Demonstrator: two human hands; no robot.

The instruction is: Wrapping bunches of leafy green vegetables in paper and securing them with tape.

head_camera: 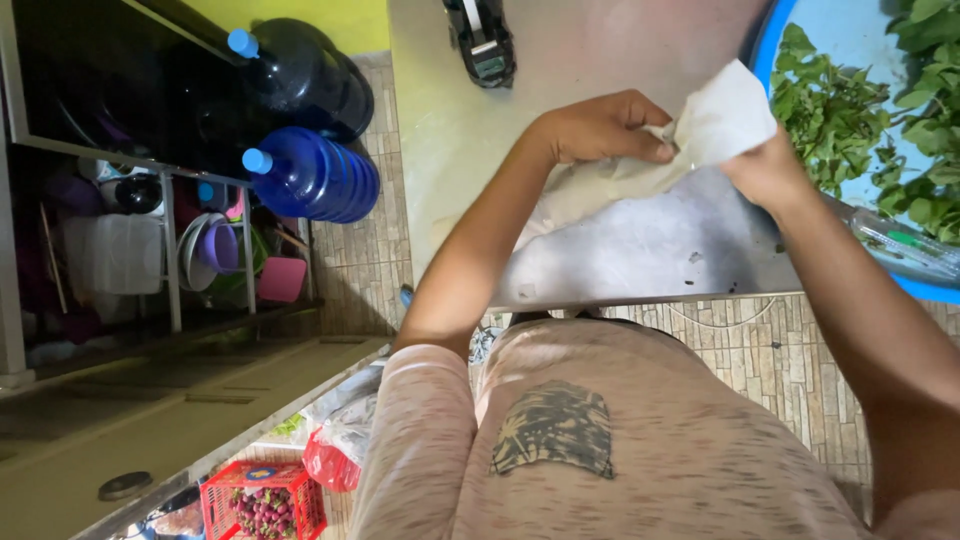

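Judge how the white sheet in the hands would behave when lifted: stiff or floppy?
Probably floppy: the sheet bunches and folds between the left hand and right hand. Likely light, since a fingertip pinch holds it up. Its lower part drapes limp onto the table, so it may tear or crumple easily.

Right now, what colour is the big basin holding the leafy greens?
Bright blue: the basin with the leafy greens shows best in the head view, at the upper right.
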